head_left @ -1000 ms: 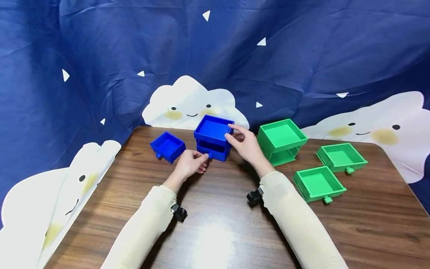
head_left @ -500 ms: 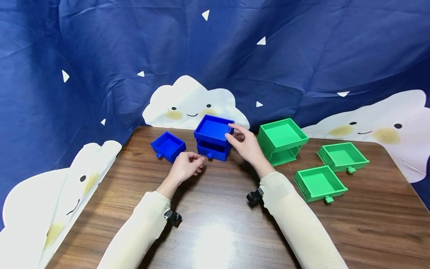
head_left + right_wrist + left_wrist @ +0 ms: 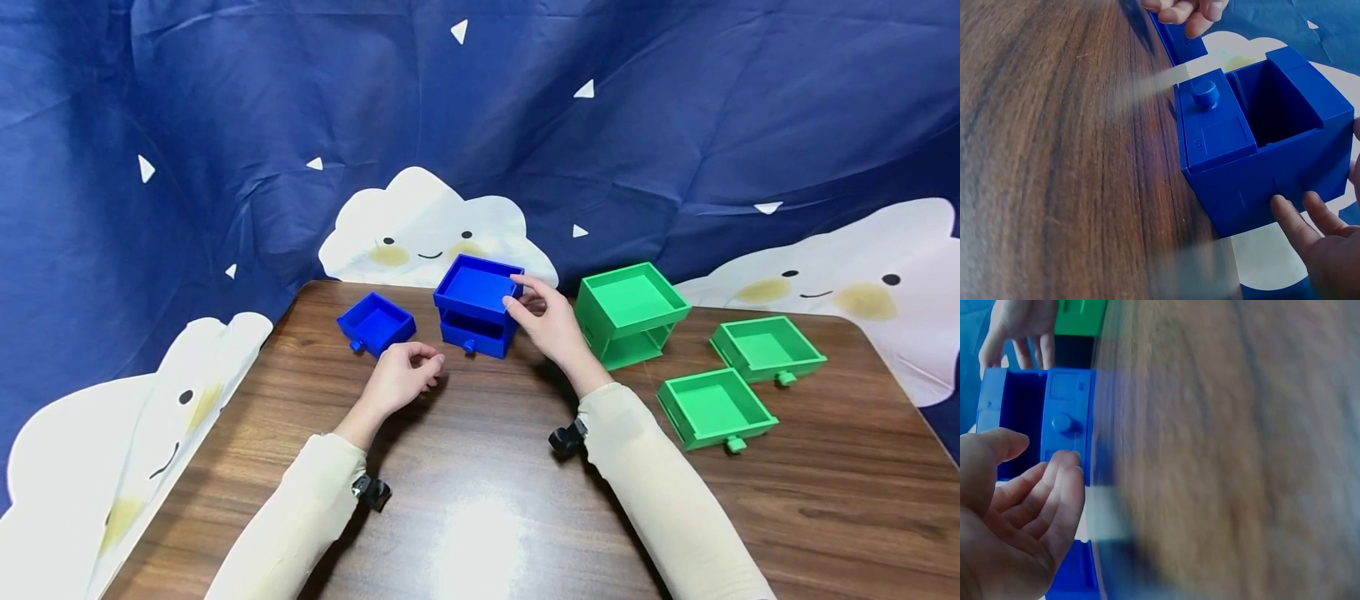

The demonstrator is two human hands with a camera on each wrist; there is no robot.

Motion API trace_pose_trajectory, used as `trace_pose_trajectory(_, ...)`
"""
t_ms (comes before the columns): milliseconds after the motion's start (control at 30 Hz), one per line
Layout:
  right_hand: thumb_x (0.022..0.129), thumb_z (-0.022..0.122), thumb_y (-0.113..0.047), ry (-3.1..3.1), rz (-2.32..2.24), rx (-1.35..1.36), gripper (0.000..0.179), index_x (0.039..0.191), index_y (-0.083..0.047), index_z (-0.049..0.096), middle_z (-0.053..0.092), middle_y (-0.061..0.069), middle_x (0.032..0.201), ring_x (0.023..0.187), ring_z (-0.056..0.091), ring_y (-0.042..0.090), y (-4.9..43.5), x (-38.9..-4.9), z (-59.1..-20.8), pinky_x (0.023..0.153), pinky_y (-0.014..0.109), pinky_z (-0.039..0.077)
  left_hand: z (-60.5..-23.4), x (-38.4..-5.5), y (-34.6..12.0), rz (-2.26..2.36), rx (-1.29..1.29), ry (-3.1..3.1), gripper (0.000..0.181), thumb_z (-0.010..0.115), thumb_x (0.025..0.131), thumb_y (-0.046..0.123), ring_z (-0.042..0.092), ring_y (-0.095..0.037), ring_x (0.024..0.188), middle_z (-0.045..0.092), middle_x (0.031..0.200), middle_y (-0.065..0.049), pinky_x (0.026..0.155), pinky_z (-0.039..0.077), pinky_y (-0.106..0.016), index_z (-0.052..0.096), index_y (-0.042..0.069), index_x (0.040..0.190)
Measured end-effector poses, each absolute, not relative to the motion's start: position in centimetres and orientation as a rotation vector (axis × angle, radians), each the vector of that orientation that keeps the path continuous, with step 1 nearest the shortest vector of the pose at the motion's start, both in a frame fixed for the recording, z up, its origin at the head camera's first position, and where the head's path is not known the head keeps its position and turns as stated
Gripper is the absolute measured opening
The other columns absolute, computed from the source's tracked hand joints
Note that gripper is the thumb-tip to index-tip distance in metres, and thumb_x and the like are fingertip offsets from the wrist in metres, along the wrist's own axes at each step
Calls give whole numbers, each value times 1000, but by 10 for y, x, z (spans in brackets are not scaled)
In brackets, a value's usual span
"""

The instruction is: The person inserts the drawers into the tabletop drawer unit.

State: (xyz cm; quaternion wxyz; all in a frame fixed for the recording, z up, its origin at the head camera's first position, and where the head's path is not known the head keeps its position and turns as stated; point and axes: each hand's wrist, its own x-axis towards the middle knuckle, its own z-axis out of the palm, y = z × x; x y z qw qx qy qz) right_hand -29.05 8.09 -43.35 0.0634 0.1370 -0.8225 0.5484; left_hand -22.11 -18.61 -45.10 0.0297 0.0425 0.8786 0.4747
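The blue cabinet [image 3: 480, 287] stands at the back of the table with a shallow tray top. Its upper slot is a dark hollow, and a lower drawer [image 3: 1217, 128] with a round knob sits in the bottom slot. My right hand [image 3: 552, 323] touches the cabinet's right side and top rim with extended fingers; part of it is cut off in the right wrist view. My left hand [image 3: 402, 377] hovers in front, apart from the cabinet, fingers loosely bent and holding nothing. Just behind it lies a loose blue drawer [image 3: 375, 321], partly hidden by the hand in the head view.
Right of the blue cabinet stands a green cabinet [image 3: 633, 300] with a hollow front. Two loose green drawers [image 3: 768, 346] lie on the wooden table [image 3: 480, 467] farther right. A dark blue cloth [image 3: 480, 100] with clouds hangs behind the table.
My left hand has let go of the lower drawer's knob and moved left and toward me, in front of the loose blue drawer. The right hand stays at the blue cabinet.
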Motion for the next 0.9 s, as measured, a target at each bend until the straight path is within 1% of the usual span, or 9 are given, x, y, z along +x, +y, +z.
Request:
trace_pose_trajectory(200, 106, 71, -23, -2467, 1669, 414, 47, 150, -10, 63, 71, 24, 117, 114, 71, 39, 79, -291, -437, 108, 52, 56, -452, -220, -196, 1459, 119, 2704, 25, 68, 104, 17, 76, -22, 71, 79, 87, -18, 63, 63, -29, 76, -5, 113)
trace_pose_trajectory(333, 106, 72, -23, -2460, 1683, 416, 47, 150, -10, 63, 70, 24, 117, 114, 70, 40, 78, -291, -438, 107, 52, 56, -451, -217, -202, 1462, 112, 2698, 25, 68, 104, 16, 76, -23, 70, 79, 87, -20, 65, 64, -33, 76, -6, 113)
trace_pose_trajectory(533, 106, 72, -23, -2455, 1691, 413, 46, 149, -10, 63, 70, 23, 117, 114, 70, 40, 77, -291, -438, 108, 53, 55, -450, -213, -212, 1464, 99, 2702, 25, 69, 104, 16, 76, -23, 70, 79, 88, -21, 64, 63, -32, 76, -5, 114)
trace_pose_trajectory(800, 105, 72, -22, -2439, 1702, 418, 46, 149, -9, 64, 68, 23, 113, 112, 69, 41, 78, -292, -440, 108, 52, 55, -450, -214, -228, 1488, 98, 2704, 26, 69, 105, 15, 79, -30, 72, 80, 94, -24, 66, 66, -37, 75, -8, 115)
trace_pose_trajectory(900, 105, 72, -22, -2429, 1708, 418, 46, 148, -8, 64, 68, 23, 112, 111, 69, 41, 79, -292, -439, 107, 52, 55, -450, -213, -232, 1494, 92, 2707, 26, 69, 105, 15, 79, -31, 73, 80, 95, -25, 67, 66, -36, 75, -9, 115)
